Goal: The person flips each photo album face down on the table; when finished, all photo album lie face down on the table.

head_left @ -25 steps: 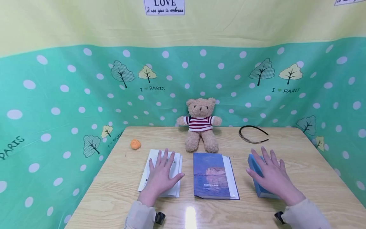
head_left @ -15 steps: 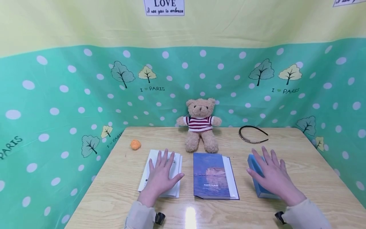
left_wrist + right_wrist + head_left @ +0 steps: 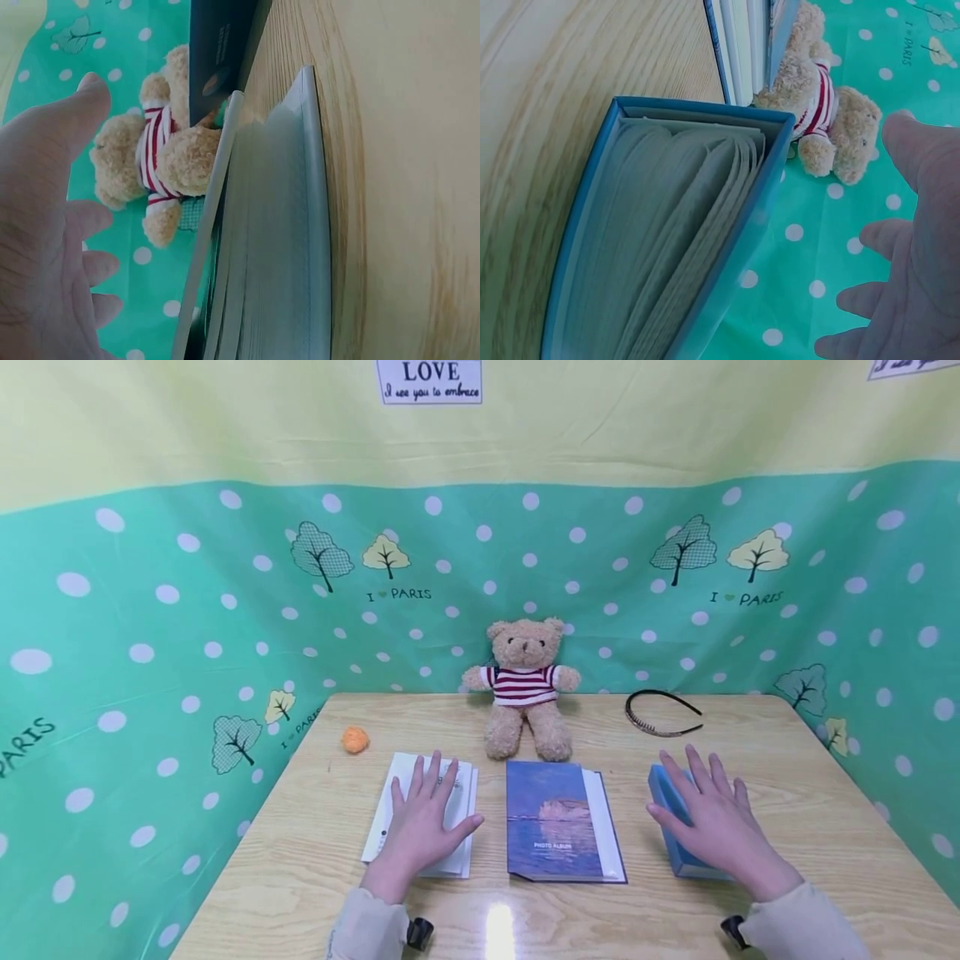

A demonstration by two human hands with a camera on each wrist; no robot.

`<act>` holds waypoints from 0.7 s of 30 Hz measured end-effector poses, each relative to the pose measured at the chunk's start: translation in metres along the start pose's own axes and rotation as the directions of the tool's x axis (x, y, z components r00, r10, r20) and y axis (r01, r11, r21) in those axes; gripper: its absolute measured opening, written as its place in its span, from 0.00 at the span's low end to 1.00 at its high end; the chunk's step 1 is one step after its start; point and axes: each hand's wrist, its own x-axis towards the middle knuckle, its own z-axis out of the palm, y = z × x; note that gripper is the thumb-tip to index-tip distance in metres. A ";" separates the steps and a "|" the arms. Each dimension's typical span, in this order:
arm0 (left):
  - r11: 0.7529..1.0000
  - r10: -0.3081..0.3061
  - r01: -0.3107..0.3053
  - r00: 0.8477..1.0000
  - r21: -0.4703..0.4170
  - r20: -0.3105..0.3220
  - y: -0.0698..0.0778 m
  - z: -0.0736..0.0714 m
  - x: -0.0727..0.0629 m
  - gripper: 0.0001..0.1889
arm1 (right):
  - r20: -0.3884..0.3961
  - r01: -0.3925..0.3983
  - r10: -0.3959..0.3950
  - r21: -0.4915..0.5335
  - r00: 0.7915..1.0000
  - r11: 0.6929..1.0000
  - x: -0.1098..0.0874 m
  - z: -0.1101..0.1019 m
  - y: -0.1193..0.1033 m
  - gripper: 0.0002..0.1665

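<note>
In the head view, a teddy bear (image 3: 523, 693) in a striped shirt (image 3: 525, 686) sits mid-frame before a dotted green cloth (image 3: 480, 556), an orange ball (image 3: 356, 740) left and a black headband (image 3: 642, 724) right of it on the tabletop (image 3: 292, 852).

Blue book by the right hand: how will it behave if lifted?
Blue book is probably heavy for its size, given the thick stack of pages. Covers likely stiff: edges run straight. Pages may flop: several bow.

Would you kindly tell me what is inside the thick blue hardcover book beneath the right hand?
Inside the thick blue hardcover book, pale pages show at their edges, some slightly parted. Their faces are mostly covered, so I cannot tell what they bear.
</note>
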 end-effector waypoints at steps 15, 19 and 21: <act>0.999 0.038 -0.037 0.999 -0.032 0.009 0.009 -0.002 0.004 0.48 | 0.006 -0.007 0.007 0.000 1.000 1.000 -0.004 -0.002 0.003 0.49; 0.999 0.036 -0.035 0.999 -0.030 0.034 0.010 -0.003 0.006 0.48 | 0.006 -0.005 0.005 -0.004 1.000 1.000 -0.005 -0.003 0.004 0.49; 0.999 0.039 -0.037 0.998 -0.034 0.044 0.011 -0.003 0.007 0.48 | 0.003 -0.003 0.004 -0.005 1.000 1.000 -0.005 -0.004 0.005 0.49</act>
